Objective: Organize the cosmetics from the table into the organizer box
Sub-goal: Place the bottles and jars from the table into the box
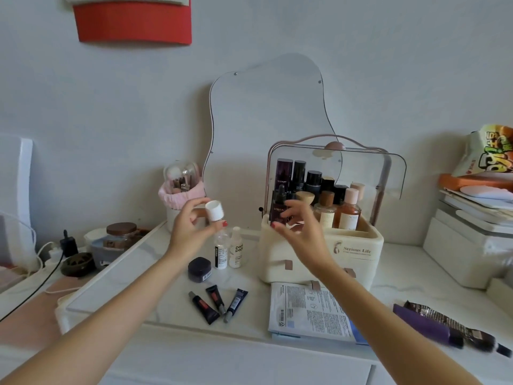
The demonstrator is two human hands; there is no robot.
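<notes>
Left hand [191,223] pinches white-capped clear plastic bottle [215,215] beside cream plastic organizer box [358,245], right hand [298,222] spread, holding nothing; keep bottle upright, slot into a gap among standing bottles.

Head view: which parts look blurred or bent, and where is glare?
Head view: the brush at the right edge is smeared; the table front edge curves from wide-angle distortion; pale reflections sit on the organizer box's clear lid; both hands are fairly sharp.
</notes>
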